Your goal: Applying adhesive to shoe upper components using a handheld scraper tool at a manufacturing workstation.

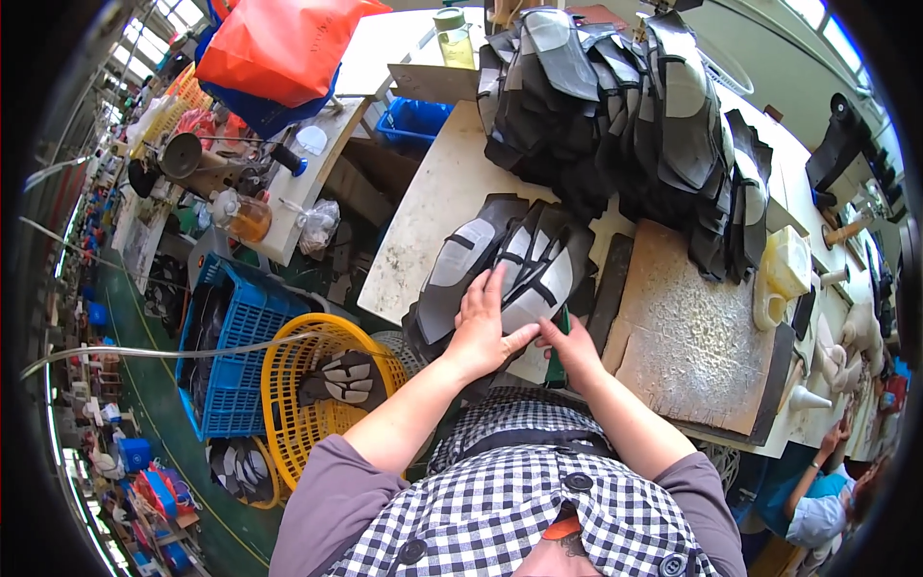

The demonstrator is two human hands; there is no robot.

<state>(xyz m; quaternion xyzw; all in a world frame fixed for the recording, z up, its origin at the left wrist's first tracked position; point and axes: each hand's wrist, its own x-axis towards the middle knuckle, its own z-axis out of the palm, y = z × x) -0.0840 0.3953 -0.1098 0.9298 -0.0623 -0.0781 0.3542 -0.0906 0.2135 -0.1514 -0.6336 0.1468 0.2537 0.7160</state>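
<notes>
Left hand (478, 332) lies flat, fingers spread, on the grey-and-black cut shoe upper pieces (500, 264). Right hand (569, 348), at 3 o'clock, pinches their edge: sorting step, likely needing one piece lifted free.

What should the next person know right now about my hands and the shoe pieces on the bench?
Left hand: flat on the small stack of black-and-grey shoe pieces at the near edge of the white bench, fingers spread.
Right hand: fingertips at the stack's near right corner; whether it grips a piece cannot be told.
Big pile of the same pieces: at the back of the bench.
Yellow basket at lower left: holds a few pieces.
Done: some pieces are in the basket. Left: both stacks on the bench.
</notes>
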